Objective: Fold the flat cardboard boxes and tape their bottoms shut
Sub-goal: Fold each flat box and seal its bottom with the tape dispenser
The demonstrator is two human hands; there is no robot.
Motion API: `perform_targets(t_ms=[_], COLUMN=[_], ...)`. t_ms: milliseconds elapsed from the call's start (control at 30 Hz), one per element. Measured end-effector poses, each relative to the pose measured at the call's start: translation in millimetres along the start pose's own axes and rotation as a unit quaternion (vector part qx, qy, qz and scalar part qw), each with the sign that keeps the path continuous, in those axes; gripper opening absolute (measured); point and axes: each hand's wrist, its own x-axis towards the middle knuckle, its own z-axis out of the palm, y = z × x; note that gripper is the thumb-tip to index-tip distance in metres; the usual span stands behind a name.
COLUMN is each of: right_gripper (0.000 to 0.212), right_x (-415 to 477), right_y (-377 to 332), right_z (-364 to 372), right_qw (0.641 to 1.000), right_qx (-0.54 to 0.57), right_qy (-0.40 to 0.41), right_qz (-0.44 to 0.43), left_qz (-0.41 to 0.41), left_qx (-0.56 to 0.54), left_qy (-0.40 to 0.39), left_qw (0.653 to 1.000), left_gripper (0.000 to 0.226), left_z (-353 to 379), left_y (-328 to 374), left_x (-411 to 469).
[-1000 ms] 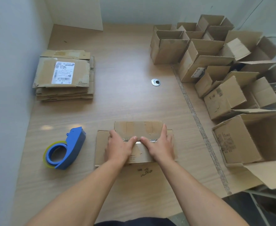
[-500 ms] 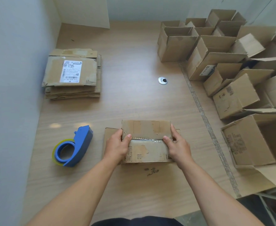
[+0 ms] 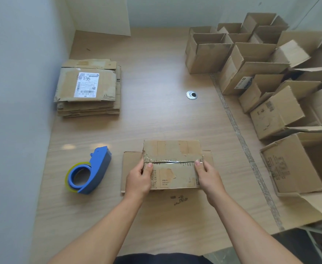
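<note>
From the head camera I look down on a pale wood-grain worktop set in a corner of plain walls.

Near the front edge, centred below me, sits the cardboard box I am working on. It stands bottom up. Its two long flaps meet in a seam across the middle, and a shiny strip of clear tape runs along that seam. Loose flaps lie flat on the worktop to either side of it.

My left hand grips the box's left end, thumb on top at the seam and fingers curled round the side. My right hand grips the right end the same way, thumb on the seam.

Left of the box, apart from it, lies a blue tape dispenser on its side, holding a roll of clear tape.

Farther back on the left is a neat stack of flat boxes. The top one bears a white shipping label.

Along the right side stand many assembled boxes, open tops up, crowded together, some tilted.

A round metal cable grommet is set into the worktop between the stack and the assembled boxes.
</note>
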Motion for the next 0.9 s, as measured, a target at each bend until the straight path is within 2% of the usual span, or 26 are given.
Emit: perform_targets(t_ms=[167,267,333,433,500,567,667,733,800,900], right_gripper=[0.031,0.033,0.037,0.051,0.051,0.044,0.036,0.036,0.039,0.042], right_x=[1,0,0,2,7,11,10,6,4,1], right_y=[1,-4,-7,-14,-16,-15,-11,-13,-15,-11], right_z=[9,7,1,-7,-5,2,11,11,7,-4], right_qw=[0.994,0.991,0.992,0.996,0.997,0.997,0.987,0.982,0.987,0.998], right_qx=[-0.073,-0.106,-0.109,-0.085,-0.072,-0.071,-0.133,-0.152,-0.130,-0.010], right_qy=[0.076,0.077,0.056,0.010,-0.003,0.014,0.080,0.098,0.090,0.027], right_qz=[-0.003,-0.026,-0.024,0.000,-0.012,-0.028,-0.042,-0.045,-0.024,0.053], left_qz=[0.065,0.096,0.098,0.067,0.062,0.081,0.085,0.079,0.070,0.047], left_qx=[0.140,0.172,0.173,0.169,0.174,0.174,0.175,0.162,0.148,0.122], left_qy=[0.069,0.089,0.062,-0.030,-0.047,-0.013,0.054,0.069,0.064,0.020], left_qw=[0.986,0.976,0.978,0.983,0.982,0.981,0.980,0.981,0.984,0.991], left_gripper=[0.034,0.034,0.036,0.053,0.058,0.055,0.048,0.047,0.048,0.054], left_z=[7,7,4,-2,-4,-3,1,3,2,-4], left_y=[10,8,7,7,6,5,8,11,12,11], left_x=[-4,-4,-2,-4,-3,-2,-5,-7,-9,-6])
